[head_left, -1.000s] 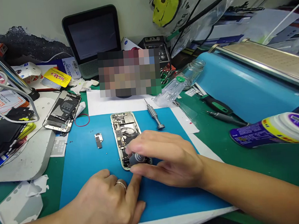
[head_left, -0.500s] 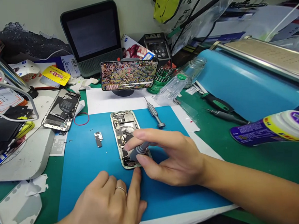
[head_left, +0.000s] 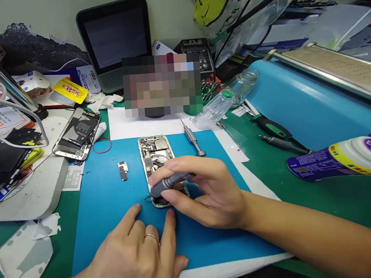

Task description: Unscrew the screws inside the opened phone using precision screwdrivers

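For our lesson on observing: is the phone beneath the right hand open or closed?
Open: the phone shows bare inner parts wherever the right hand leaves it in view.

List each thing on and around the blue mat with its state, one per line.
Phone under the right hand: opened, innards exposed
Screwdriver in that hand: gripped, tilted
Other grey screwdriver: lying down, unheld
Small metal plate: loose on the blue mat
Second phone: opened, innards exposed
Red band: slack
Display: propped up, screen dark
Left hand: empty, fingers spread
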`<state>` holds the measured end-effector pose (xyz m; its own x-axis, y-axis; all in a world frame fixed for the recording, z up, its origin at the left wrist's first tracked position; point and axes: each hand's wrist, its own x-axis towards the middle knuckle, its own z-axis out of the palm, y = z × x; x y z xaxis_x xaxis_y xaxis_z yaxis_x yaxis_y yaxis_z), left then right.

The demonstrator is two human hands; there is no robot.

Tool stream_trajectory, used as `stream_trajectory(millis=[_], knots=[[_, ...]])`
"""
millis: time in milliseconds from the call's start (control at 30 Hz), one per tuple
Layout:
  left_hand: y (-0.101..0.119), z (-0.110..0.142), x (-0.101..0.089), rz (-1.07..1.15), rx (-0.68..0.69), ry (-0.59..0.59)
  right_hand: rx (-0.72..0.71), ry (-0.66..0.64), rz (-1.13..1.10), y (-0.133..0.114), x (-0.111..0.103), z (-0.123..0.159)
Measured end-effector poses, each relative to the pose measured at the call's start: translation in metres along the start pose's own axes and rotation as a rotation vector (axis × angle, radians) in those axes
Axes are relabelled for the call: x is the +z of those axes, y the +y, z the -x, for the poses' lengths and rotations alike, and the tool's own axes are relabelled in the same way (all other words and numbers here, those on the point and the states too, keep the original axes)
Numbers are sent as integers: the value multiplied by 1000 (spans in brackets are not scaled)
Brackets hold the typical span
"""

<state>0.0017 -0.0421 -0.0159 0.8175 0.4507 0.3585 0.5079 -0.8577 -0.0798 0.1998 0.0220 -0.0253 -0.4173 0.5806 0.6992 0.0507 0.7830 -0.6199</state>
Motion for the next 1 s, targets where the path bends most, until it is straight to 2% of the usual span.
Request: stream_trajectory(millis=[233,833,1000], knots=[[-3,-2,1,56,-9,-5,86,-75,-6,0,2,1],[-8,-6,0,135,-1,-56,192,-34,51,-3,0,-3],[-7,-3,7,132,-14,23,206,-40,12,-1,-1,-3]])
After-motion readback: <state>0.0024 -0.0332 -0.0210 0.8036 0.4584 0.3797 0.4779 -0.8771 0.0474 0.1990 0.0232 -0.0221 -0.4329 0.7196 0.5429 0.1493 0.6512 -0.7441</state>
